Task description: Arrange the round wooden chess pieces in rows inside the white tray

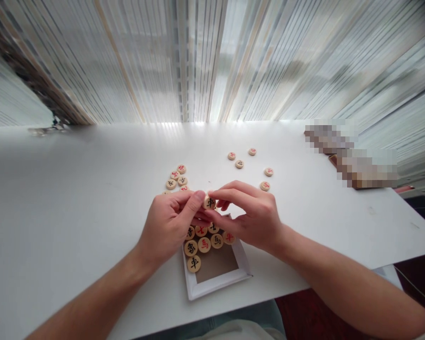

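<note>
A round wooden piece (pixel 209 203) with a black character is held above the far part of a white box (pixel 217 283). My right hand (pixel 250 212) grips it between thumb and fingertips. Touching its left side are the thumb and fingers of my left hand (pixel 173 217), which are closed together. Inside the box, rows of round pieces with red or black characters lie face up, among them a red one (pixel 204 244) and a black one (pixel 193 263) at the lower left. The box's brown bottom shows at the near right. My hands hide its far edge.
Several loose pieces (pixel 174 175) lie beyond my left hand, partly covered by it. More pieces (pixel 239 164) are scattered on the white table (pixel 74 203) beyond my right hand. Two blurred objects (pixel 364 170) lie at the back right. Striped curtains (pixel 198 56) hang behind the table.
</note>
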`<state>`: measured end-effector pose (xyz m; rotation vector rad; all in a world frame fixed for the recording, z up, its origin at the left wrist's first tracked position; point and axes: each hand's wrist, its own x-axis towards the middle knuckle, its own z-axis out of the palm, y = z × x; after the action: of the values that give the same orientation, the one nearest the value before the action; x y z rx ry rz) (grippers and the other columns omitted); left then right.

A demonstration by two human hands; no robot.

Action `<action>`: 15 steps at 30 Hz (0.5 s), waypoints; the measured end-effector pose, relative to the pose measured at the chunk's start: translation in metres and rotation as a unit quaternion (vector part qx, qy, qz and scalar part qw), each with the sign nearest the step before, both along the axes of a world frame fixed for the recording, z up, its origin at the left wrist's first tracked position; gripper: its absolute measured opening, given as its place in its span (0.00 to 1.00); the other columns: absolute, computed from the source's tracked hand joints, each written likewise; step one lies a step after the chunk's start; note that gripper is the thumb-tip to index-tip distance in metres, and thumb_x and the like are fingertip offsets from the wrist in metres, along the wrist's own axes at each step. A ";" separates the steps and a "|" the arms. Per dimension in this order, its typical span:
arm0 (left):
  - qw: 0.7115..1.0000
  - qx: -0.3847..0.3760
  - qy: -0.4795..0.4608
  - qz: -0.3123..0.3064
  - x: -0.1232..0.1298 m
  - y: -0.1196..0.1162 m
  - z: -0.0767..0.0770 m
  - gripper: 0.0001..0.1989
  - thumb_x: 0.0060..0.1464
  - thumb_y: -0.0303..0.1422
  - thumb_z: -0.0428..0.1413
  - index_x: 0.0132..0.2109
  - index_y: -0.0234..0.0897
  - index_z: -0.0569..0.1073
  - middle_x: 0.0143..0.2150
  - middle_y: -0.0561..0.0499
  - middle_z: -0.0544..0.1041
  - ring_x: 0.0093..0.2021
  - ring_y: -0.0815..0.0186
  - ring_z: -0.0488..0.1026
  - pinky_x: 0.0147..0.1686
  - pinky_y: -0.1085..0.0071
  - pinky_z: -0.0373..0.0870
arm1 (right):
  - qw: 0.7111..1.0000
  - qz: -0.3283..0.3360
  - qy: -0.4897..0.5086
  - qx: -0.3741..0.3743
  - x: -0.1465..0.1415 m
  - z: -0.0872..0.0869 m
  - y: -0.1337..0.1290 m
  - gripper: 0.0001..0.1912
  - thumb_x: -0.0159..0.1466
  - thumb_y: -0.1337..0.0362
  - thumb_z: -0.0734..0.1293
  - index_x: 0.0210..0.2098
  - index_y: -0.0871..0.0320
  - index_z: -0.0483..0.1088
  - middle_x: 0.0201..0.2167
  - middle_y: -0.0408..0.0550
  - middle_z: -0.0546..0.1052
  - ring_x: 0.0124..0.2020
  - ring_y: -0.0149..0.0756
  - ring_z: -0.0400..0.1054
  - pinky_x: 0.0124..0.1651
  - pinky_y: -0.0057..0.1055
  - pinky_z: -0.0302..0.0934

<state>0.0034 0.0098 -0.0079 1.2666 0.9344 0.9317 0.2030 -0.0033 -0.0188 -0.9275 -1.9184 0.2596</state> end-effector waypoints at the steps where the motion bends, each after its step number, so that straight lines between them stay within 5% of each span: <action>1: 1.000 0.000 -0.005 -0.001 0.000 0.000 0.001 0.17 0.66 0.45 0.66 0.39 0.34 0.87 0.37 0.45 0.89 0.33 0.59 0.88 0.34 0.68 0.89 | 1.000 0.001 0.004 -0.003 -0.001 0.001 0.000 0.04 0.69 0.65 0.75 0.44 0.56 0.82 0.35 0.48 0.83 0.29 0.33 0.77 0.33 0.29 0.76; 15: 0.997 0.038 0.013 0.069 -0.004 0.008 0.000 0.19 0.66 0.46 0.65 0.43 0.32 0.87 0.34 0.45 0.87 0.31 0.62 0.86 0.31 0.72 0.86 | 0.999 0.030 -0.014 -0.034 -0.004 0.015 -0.008 0.06 0.66 0.64 0.74 0.39 0.55 0.74 0.31 0.44 0.79 0.30 0.32 0.72 0.33 0.29 0.70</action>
<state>-0.0010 0.0179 -0.0082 1.2922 1.0251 1.0697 0.1990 -0.0118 -0.0034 -0.9227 -1.9758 0.3513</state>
